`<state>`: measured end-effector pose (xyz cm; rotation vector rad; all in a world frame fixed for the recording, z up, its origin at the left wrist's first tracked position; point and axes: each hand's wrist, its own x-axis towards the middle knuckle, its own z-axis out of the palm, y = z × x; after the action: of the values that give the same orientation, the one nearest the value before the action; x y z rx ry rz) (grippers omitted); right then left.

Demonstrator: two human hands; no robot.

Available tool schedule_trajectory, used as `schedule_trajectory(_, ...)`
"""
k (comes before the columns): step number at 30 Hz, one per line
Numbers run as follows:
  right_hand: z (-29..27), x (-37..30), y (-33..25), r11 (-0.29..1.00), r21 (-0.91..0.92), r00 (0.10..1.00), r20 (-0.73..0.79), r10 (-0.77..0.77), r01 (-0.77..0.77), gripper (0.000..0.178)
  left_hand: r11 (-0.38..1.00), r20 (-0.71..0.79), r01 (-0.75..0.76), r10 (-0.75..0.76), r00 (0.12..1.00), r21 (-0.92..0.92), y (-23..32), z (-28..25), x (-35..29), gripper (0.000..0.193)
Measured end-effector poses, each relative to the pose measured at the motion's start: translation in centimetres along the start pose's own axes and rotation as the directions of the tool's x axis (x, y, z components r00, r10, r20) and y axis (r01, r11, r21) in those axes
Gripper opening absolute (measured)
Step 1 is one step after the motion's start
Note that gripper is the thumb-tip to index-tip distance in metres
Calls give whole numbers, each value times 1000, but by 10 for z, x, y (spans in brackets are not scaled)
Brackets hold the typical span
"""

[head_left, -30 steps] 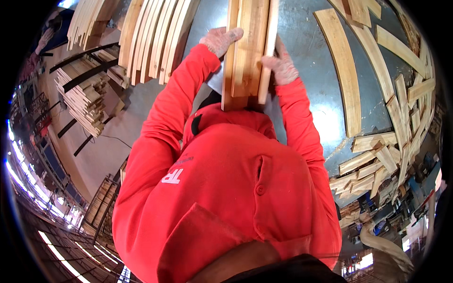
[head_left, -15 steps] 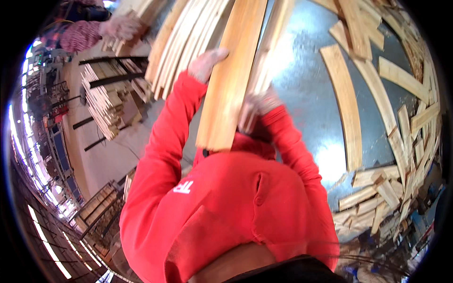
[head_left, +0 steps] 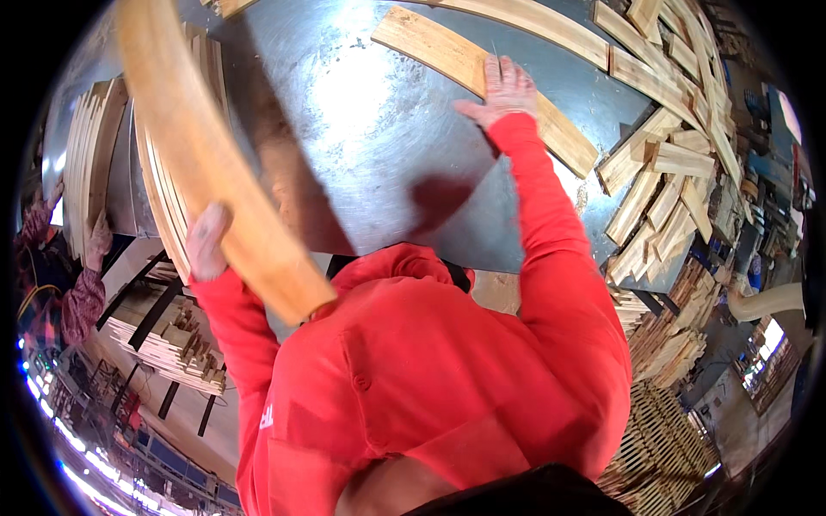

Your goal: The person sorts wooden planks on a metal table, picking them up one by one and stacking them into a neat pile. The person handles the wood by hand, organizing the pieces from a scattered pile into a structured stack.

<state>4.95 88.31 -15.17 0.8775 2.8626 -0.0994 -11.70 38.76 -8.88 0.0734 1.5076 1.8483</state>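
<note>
The left hand (head_left: 207, 243) has its thumb bent over one edge of a long board (head_left: 202, 146); its other fingers go behind the wood, so I cannot tell how far they wrap, but the grip looks closed on it; the right hand (head_left: 508, 93) is open and flat, fingers a little apart and thumb stuck out to the side, laid across a shorter board (head_left: 434, 49) on the metal table (head_left: 344, 112).

The long board slants, with its near end by the chest of the red top (head_left: 482, 344) and its far end running off the top of the view; it looks stiff and not too heavy, but its length could make the ends swing; the middle seems the best place to hold it, with a hand on each edge; the flat faces look smooth and might slip, and the cut ends could have splinters; the shorter board should slide easily on the shiny metal, and its long edges look good to pinch.

Past the long board stands a row of boards (head_left: 163, 202); to the right lies a heap of wood pieces (head_left: 662, 172); far left, a co-worker's hand (head_left: 99, 236) is beside more boards (head_left: 95, 138).
</note>
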Motion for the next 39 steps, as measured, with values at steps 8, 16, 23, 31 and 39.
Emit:
schedule_trajectory(8, -19, 42, 2, 678, 735, 907, 289, -306, -6, 78, 976, -275, -76, 131, 952, 205, -71, 140, 72, 49)
schedule_trajectory(16, -16, 79, -156, 536, 844, 992, 65, -112, 5, 74, 955, -397, 119, 0, 918, 273, -65, 164, 68, 48)
schedule_trajectory(23, 49, 92, -195, 616, 714, 927, -129, -353, 334, 60, 907, -213, 129, -45, 976, 400, -82, 165, 68, 54)
schedule_trajectory(31, -35, 89, -111, 746, 630, 968, -235, -85, 218, 67, 975, -338, -177, 213, 917, 133, 46, 89, 28, 46)
schedule_trajectory(39, -81, 236, -123, 993, 113, 992, -126, 31, -16, 97, 524, -382, 104, 456, 804, 845, 266, -129, 150, 41)
